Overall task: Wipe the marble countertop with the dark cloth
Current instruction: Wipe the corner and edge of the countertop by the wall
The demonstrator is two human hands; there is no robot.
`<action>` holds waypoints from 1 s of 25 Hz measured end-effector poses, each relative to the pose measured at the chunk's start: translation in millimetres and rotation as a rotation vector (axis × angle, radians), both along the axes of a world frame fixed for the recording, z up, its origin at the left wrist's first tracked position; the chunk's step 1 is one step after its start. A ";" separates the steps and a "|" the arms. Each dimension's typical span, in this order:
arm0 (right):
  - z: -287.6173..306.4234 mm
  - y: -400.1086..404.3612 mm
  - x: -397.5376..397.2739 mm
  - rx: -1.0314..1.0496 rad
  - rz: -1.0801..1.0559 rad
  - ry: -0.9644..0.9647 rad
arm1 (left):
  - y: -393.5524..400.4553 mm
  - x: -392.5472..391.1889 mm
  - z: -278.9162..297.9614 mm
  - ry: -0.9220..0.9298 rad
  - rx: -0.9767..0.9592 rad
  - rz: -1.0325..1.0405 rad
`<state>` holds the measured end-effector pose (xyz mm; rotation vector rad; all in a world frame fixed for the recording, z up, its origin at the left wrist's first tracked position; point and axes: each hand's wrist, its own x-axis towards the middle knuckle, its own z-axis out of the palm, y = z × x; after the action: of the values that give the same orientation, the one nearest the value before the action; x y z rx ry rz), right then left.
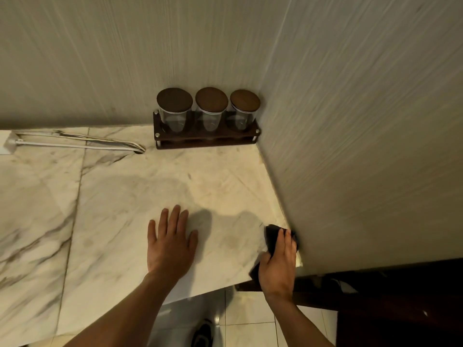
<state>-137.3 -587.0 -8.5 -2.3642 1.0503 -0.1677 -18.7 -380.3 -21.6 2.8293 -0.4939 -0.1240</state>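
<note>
I have my right hand [276, 261] closed over the dark cloth [271, 234], pressing it down on the marble countertop [150, 186] at about 4 o'clock in the view, right where the slab meets the right-hand wall [363, 146] near the front edge. My left hand [170, 244] lies open and flat on the marble at about 6 o'clock, fingers spread, holding nothing and, I judge, bracing me. The cloth sits in the near right corner, so I reckon the wiping covers only this patch so far; I cannot tell from the surface what is already clean, though faint smudges show near the middle and toward 9 o'clock. The wide stretch to the left, the strip by the white cables [75, 144] at 10 o'clock, and the area before the jar rack [206, 136] at 12 o'clock look left to do.
</note>
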 end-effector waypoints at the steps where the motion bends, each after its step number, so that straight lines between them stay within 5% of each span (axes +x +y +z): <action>1: 0.7 -0.8 -8.3 0.006 0.014 -0.006 | 0.4 1.0 1.4 0.008 -0.027 -0.002; 9: 4.7 21.0 -52.9 0.021 0.081 -0.019 | 53.2 -21.3 15.7 -0.013 -0.049 -0.112; 16: 7.0 122.6 -63.9 0.060 0.227 -0.045 | 123.2 -62.5 36.2 -0.005 -0.160 -0.031; 22: 25.0 213.3 -55.9 0.278 0.387 -0.042 | 159.7 -71.9 56.2 0.116 -0.342 0.055; 25: 53.0 244.0 -43.6 0.622 0.403 -0.026 | 182.2 -74.2 59.0 0.226 -0.412 0.009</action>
<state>-180.9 -342.9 44.5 -1.9320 0.4912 0.2448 -93.0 -198.1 37.4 2.3790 -0.4016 -0.2990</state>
